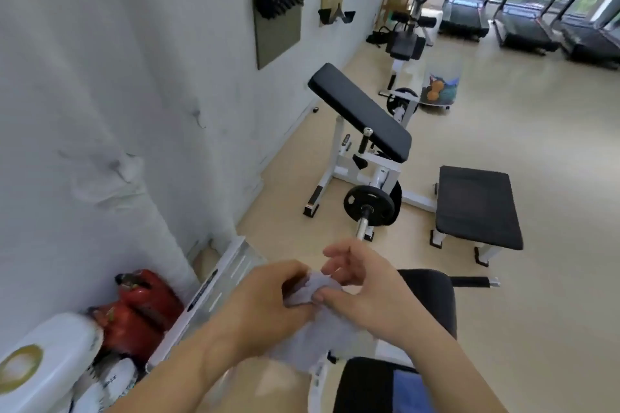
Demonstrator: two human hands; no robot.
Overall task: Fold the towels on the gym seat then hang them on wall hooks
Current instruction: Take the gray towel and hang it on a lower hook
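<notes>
A pale grey towel (313,335) hangs bunched between my two hands at the lower middle of the head view. My left hand (268,298) grips its upper left part, fingers curled into the cloth. My right hand (359,282) pinches the top edge with thumb and fingers, the other fingers spread. Below them is the black gym seat (365,386), and a blue towel (407,392) lies on it at the bottom edge. A grey-white wall (117,94) rises at the left; I cannot make out hooks on it.
A white-framed bench with a black pad (360,112) and weight plate (369,206) stands ahead. A black flat bench (476,206) sits to the right. Red fire extinguishers (141,308) and white containers (50,355) line the wall's foot. Treadmills (523,20) stand far back.
</notes>
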